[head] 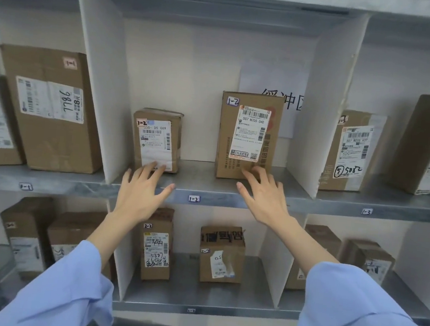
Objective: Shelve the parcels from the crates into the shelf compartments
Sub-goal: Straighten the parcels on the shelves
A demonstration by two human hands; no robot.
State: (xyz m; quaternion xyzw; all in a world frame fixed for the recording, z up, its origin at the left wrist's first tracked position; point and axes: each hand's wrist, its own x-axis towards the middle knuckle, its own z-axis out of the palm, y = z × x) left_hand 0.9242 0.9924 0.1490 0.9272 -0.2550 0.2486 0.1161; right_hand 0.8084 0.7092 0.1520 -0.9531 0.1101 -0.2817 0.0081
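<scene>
Small parcel [158, 141] and tall parcel [248, 137] stand inside middle compartment [197, 173].

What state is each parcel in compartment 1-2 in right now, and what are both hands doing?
small parcel: upright on shelf 1-2, label facing out.
tall parcel: upright on the same shelf, apart from the small parcel, label facing out.
left hand: open, straight fingers touching the small parcel's lower front.
right hand: open, fingers touching the tall parcel's lower front.
paper sign: on the back wall, partly hidden by the tall parcel.
</scene>
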